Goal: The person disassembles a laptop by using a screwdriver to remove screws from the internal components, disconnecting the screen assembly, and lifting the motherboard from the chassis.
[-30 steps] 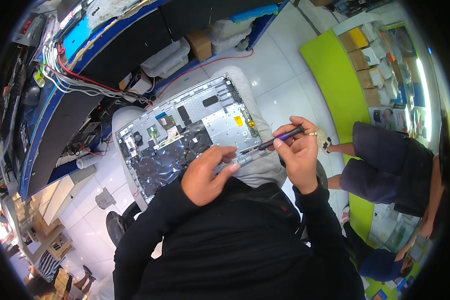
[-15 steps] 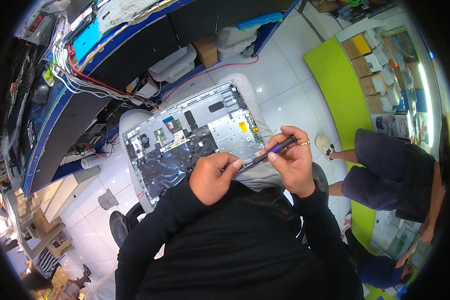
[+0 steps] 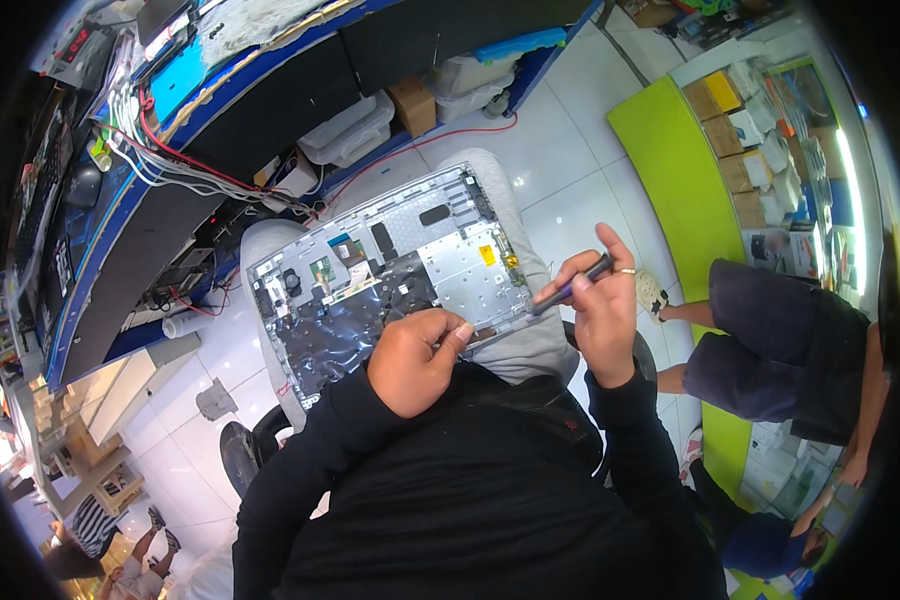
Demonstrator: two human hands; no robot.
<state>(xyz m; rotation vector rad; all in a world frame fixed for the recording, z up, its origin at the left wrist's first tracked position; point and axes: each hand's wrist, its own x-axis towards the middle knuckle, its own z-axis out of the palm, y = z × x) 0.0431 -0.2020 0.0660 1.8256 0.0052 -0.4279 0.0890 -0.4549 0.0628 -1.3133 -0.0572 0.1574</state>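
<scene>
An opened laptop chassis (image 3: pixel 462 285), silver with black film over part of it, lies across my lap with its inside up. My right hand (image 3: pixel 606 318) grips a screwdriver (image 3: pixel 562 293) with a dark purple and black handle. Its lower end points down toward the chassis's right near corner; whether the tip touches is too small to tell. Over the near edge, my left hand (image 3: pixel 410 362) is closed, thumb and forefinger pinched at the rim beside a narrow dark strip. What lies between those fingertips is hidden.
A blue-edged workbench (image 3: pixel 260 125) with cables (image 3: pixel 155 160) curves along the left and far side. Clear plastic bins (image 3: pixel 348 130) and a cardboard box (image 3: pixel 413 105) sit beneath it. To the right are a green-edged display counter (image 3: pixel 670 170) and a person in dark shorts (image 3: pixel 760 340).
My right hand has moved right with the screwdriver, away from my left hand, and its forefinger has lifted. The left hand has shifted slightly left, still pinched.
</scene>
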